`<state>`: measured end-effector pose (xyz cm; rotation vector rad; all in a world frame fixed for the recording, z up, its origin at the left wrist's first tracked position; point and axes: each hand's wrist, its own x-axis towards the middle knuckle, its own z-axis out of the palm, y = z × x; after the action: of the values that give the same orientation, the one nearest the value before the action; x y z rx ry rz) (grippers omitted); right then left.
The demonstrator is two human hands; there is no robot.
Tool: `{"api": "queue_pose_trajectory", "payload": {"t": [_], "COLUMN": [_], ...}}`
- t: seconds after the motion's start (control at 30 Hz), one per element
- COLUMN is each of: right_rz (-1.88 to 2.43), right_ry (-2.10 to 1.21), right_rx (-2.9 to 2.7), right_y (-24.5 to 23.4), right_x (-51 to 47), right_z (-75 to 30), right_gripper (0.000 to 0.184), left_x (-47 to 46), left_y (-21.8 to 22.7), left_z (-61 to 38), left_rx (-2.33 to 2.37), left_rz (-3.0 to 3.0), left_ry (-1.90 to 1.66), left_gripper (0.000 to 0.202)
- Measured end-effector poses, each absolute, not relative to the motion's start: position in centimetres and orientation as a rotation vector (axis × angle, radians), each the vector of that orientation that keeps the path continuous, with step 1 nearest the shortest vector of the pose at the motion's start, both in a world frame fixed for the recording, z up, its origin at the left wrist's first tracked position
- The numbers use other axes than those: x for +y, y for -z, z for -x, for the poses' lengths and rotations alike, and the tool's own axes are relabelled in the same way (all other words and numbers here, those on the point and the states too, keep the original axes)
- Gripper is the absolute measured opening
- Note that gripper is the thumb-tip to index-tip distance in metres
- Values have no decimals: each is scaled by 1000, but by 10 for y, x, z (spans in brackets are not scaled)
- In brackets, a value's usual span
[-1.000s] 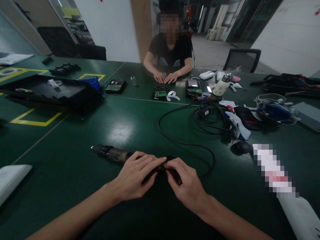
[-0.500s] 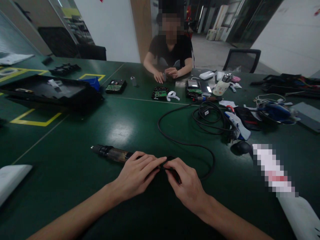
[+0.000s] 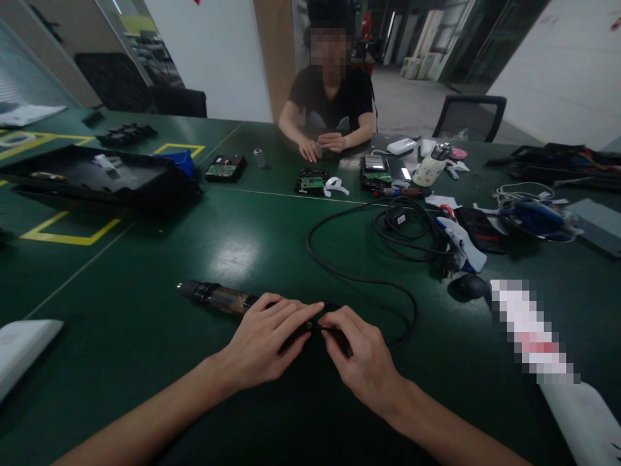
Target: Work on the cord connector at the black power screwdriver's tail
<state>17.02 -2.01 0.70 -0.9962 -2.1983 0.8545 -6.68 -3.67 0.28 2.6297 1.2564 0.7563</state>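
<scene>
A dark electric screwdriver [image 3: 223, 298] lies on the green table, its tip pointing left. My left hand [image 3: 274, 333] is wrapped over its rear end, hiding much of the body. Close beside it, my right hand [image 3: 356, 349] pinches the dark plug end of a cable, mostly covered by my fingers. The two hands nearly meet at the screwdriver's back end; whether the plug is seated there I cannot tell. From near my right hand the black cable [image 3: 369, 281] loops away toward the coil.
Across the table a person [image 3: 330, 110] holds a small part. Opened devices with green boards [image 3: 312, 183] lie before them. A black tray [image 3: 97, 175] stands at the left, a white device [image 3: 577, 408] at the right front, a blue-and-white tool [image 3: 463, 244] behind it.
My right fingertips have shifted very slightly at the screwdriver's rear end, showing a little more of the gap there. Both hands otherwise keep their places.
</scene>
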Motion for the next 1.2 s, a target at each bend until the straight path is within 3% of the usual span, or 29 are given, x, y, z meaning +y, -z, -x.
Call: {"api": "queue_pose_trajectory", "payload": {"t": [1.2], "right_rz": [1011], "right_ry": [-856], "right_rx": [-2210], "right_y": [-6], "right_x": [-20], "right_z": [-170], "right_gripper": [15], "left_x": [-36], "left_y": [-2], "left_z": [68], "left_rx": [1267], "left_rz": [-2655], "left_ry": [-757], "left_gripper": [49]}}
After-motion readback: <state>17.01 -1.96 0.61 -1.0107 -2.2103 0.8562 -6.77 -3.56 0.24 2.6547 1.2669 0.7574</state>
